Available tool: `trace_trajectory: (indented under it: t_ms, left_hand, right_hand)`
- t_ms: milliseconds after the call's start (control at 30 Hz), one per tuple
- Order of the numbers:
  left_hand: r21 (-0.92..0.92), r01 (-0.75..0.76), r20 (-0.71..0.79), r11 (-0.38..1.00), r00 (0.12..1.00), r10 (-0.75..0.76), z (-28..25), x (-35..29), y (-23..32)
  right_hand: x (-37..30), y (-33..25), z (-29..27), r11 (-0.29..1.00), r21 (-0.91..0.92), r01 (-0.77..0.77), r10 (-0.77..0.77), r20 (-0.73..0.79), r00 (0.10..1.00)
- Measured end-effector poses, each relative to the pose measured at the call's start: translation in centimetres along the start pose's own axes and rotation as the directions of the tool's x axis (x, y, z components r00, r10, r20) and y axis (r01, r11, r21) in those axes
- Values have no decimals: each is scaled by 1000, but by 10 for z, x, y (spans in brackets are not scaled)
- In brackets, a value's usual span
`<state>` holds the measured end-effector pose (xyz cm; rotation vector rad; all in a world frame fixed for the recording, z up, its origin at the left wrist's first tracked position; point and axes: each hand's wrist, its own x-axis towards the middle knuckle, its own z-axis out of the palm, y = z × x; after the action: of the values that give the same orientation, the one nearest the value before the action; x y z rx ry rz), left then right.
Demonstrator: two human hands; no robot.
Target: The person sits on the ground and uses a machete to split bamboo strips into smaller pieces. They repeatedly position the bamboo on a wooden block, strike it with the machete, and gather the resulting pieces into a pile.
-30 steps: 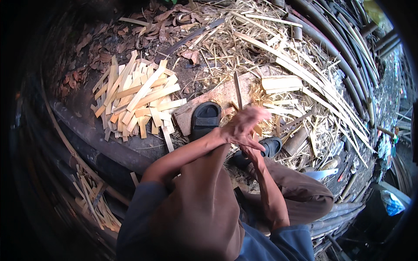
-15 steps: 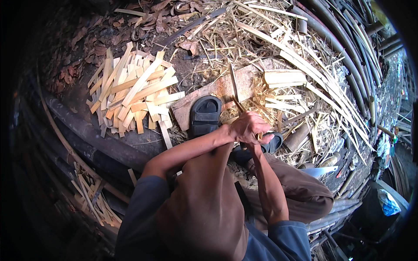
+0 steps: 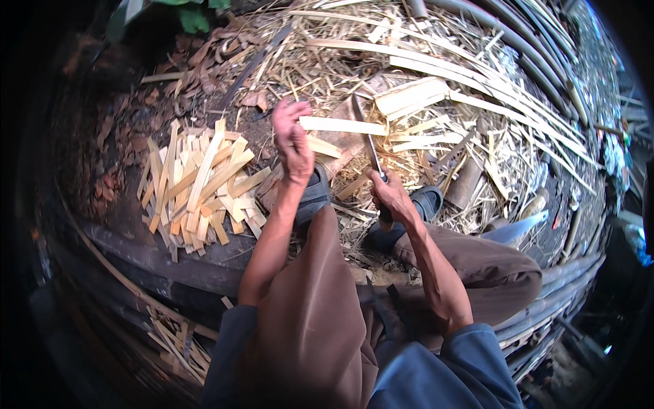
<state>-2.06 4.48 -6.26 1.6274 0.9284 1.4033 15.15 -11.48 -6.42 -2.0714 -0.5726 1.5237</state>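
Observation:
My left hand (image 3: 293,142), smeared by motion, is raised beyond the left sandal with its fingers stretched out and thumb apart. A pale flat bamboo strip (image 3: 340,125) has its left end right beside those fingers; no clear grip on it shows. Another short strip (image 3: 322,146) is just below it. My right hand (image 3: 392,195) is wrapped round the dark handle of a knife (image 3: 372,146), whose long narrow blade points up and away, meeting the strip. Under these is a flat wooden board (image 3: 346,116), partly covered by shavings.
A heap of cut bamboo strips (image 3: 197,184) lies to the left. A thick split bamboo piece (image 3: 412,97) is beyond the knife, with long strips (image 3: 490,112) behind it. A saw blade (image 3: 518,230) lies right of my knee. Dark bamboo poles (image 3: 170,273) run along the left.
My hands were together at the knife and are now apart. The left has swung left and away. Pale strips now show beside it. The whole view has shifted.

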Motion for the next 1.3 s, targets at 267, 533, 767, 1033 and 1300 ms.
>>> trace_trajectory:
  t_ms: [267,533,767,1033,1300]
  left_hand:
    - [498,334,57,800,908,-415,-47,-40,15]
    - [266,313,-14,912,947,-321,-13,-49,20]
    - [280,586,30,761,787,-617,-32,-22,32]
    - [395,541,-43,742,818,-574,-46,-27,40]
    - [431,398,2,810,897,-442,-12,-49,64]
  right_hand:
    - [-59,30,20,934,-292,207,-247,-108,963]
    - [-52,46,46,895,-377,236,-302,-126,945]
    - [-65,-9,3,984,-19,177,-178,-183,967]
    - [-82,13,28,912,-259,319,-339,-38,940]
    - [-70,14,55,921,-208,329,-343,-36,939]
